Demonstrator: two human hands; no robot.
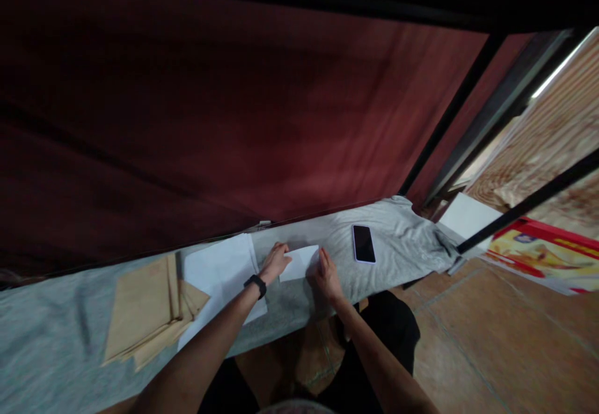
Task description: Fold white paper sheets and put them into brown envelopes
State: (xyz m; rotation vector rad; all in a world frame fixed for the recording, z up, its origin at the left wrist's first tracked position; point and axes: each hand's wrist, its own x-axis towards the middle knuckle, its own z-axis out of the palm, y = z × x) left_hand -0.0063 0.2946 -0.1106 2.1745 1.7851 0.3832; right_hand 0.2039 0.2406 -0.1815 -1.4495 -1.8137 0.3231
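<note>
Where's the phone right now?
In the head view, the phone lies on the grey cloth, right of the right hand and the small white paper.

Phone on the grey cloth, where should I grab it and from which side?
Probably pinch the phone across its two long edges, coming straight down from above: it lies flat, screen up, on the cloth, its faces offering no hold. The right hand is nearest.
</note>
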